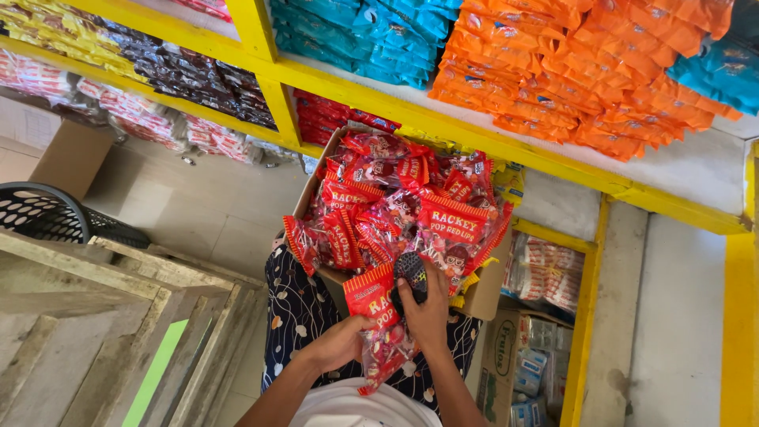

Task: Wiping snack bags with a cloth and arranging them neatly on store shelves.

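Yellow shelving [506,142] fills the wall, its top board stacked with orange packets [585,71] towards the right end and blue packets [371,32] beside them, dark packets [198,75] further left. Beneath the shelf's front edge a cardboard box [484,296] rests on the person's patterned lap [296,308], heaped with red sweet packets [403,202] that spill over its near rim. A black mesh basket [39,209] sits at the left, behind a wooden crate [95,316].

At the box's near edge the left hand [340,344] is curled round the lower part of one red packet [379,332], fingers closed on it. The right hand [427,312] lies against the packet's upper right side, wrapped about a small black device [411,273], possibly a price labeller, though I can't make it out clearly.
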